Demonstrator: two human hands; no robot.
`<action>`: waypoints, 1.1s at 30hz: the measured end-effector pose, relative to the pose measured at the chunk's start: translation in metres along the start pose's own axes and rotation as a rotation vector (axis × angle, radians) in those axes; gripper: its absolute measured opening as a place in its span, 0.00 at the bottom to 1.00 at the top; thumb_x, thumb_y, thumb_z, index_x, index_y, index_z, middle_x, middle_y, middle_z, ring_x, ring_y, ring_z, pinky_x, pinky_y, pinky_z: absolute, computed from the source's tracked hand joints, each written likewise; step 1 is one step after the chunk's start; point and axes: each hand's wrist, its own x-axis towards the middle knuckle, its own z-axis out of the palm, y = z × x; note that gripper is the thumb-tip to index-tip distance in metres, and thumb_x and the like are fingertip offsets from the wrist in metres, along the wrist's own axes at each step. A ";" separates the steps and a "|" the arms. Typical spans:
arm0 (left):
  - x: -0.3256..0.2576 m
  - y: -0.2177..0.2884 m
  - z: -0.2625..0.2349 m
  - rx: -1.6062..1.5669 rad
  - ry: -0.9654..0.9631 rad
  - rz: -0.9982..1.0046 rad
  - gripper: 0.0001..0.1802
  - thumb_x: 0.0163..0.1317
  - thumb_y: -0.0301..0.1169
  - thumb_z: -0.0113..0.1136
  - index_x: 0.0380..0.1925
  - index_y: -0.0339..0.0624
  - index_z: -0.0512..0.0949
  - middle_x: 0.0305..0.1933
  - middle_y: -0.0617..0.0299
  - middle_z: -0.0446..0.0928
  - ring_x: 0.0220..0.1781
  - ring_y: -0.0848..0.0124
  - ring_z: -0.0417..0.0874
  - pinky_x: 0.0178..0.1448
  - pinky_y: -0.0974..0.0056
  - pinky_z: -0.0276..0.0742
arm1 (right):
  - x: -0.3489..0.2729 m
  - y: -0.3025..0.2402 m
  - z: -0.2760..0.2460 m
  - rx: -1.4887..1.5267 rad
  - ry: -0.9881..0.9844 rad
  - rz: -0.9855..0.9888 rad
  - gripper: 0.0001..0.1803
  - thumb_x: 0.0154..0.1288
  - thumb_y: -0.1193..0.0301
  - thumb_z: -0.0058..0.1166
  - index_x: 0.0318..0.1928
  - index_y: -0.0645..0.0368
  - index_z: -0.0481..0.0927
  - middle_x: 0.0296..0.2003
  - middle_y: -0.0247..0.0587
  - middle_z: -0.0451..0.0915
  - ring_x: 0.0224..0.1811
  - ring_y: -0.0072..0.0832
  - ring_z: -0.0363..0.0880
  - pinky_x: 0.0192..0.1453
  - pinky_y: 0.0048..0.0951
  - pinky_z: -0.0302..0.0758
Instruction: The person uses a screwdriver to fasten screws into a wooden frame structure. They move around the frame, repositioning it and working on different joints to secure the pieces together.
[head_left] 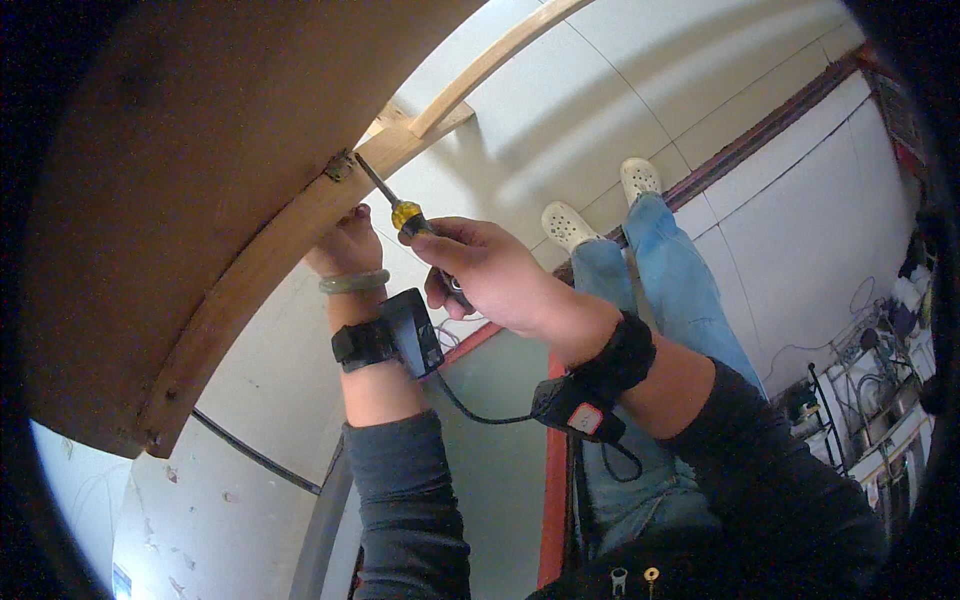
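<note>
My right hand (480, 270) is closed around the handle of a screwdriver (408, 215) with a yellow and black grip. The shaft slants up and left, its tip at or very near a small dark metal fitting (340, 168) where a curved wooden rail (270, 235) meets a large brown wooden panel (200, 130). Below that joint, my left hand (347, 245) is up against the rail with its visible fingers curled; the wood hides most of them. A pale bangle and a strapped black device (408, 335) sit on my left wrist.
A black cable joins the left wrist device to a black one (580, 408) on my right wrist. Pale wooden slats (490, 65) extend beyond the panel. Beyond my right arm are legs in blue jeans with white clogs (568, 227). Wire racks (870, 400) stand at far right.
</note>
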 end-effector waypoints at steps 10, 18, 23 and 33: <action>0.004 -0.010 0.017 0.080 0.086 0.228 0.18 0.58 0.48 0.47 0.36 0.46 0.71 0.33 0.64 0.72 0.30 0.73 0.71 0.28 0.71 0.63 | 0.004 0.005 -0.010 -0.003 -0.039 -0.096 0.19 0.67 0.59 0.41 0.42 0.64 0.74 0.16 0.35 0.73 0.12 0.17 0.65 0.17 0.21 0.63; 0.007 -0.007 0.017 0.122 0.101 0.254 0.15 0.54 0.43 0.52 0.33 0.43 0.71 0.32 0.62 0.73 0.29 0.71 0.72 0.30 0.69 0.66 | 0.005 0.004 -0.014 0.113 -0.108 -0.047 0.17 0.66 0.59 0.42 0.38 0.61 0.73 0.16 0.34 0.71 0.11 0.19 0.64 0.16 0.21 0.61; 0.005 -0.005 0.021 0.045 0.137 0.159 0.22 0.56 0.53 0.46 0.34 0.45 0.70 0.31 0.62 0.72 0.26 0.72 0.70 0.25 0.71 0.63 | 0.002 0.002 -0.020 0.382 -0.147 0.119 0.16 0.65 0.58 0.45 0.42 0.58 0.73 0.16 0.34 0.68 0.12 0.20 0.61 0.16 0.19 0.57; -0.001 0.000 0.034 -0.003 0.163 0.190 0.24 0.55 0.54 0.45 0.34 0.43 0.70 0.29 0.63 0.71 0.23 0.72 0.71 0.24 0.71 0.64 | 0.006 0.005 -0.020 0.461 -0.184 0.128 0.15 0.64 0.59 0.45 0.42 0.57 0.72 0.15 0.35 0.67 0.12 0.21 0.61 0.16 0.18 0.57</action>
